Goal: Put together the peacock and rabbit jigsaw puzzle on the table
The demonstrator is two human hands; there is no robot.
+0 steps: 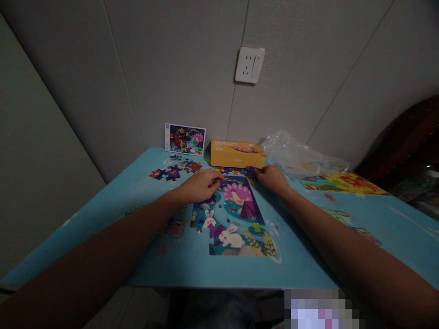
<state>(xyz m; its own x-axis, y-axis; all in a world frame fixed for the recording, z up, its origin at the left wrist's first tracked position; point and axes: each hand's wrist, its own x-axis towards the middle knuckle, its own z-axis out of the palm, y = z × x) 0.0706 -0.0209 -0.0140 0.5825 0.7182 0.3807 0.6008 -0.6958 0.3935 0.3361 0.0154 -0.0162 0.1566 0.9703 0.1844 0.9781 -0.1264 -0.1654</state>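
Observation:
A partly joined jigsaw puzzle (236,219) lies flat on the table, with white rabbits, a stream and a pink peacock on it. My left hand (199,186) rests at its upper left edge, fingers curled and closed together; whatever they hold is hidden. Beyond the puzzle's upper right corner, my right hand (273,178) pinches a dark purple puzzle piece (251,172) near the yellow box. Other loose pieces lie along the front of that box. Further left is a group of loose puzzle pieces (171,172), some red and purple.
A picture card (187,140) leans against the wall beside the yellow box (236,153). To the right lie a clear plastic bag (291,153) and a yellow-orange picture sheet (350,183). The blue patterned table (103,228) meets the wall, which carries a socket (250,65).

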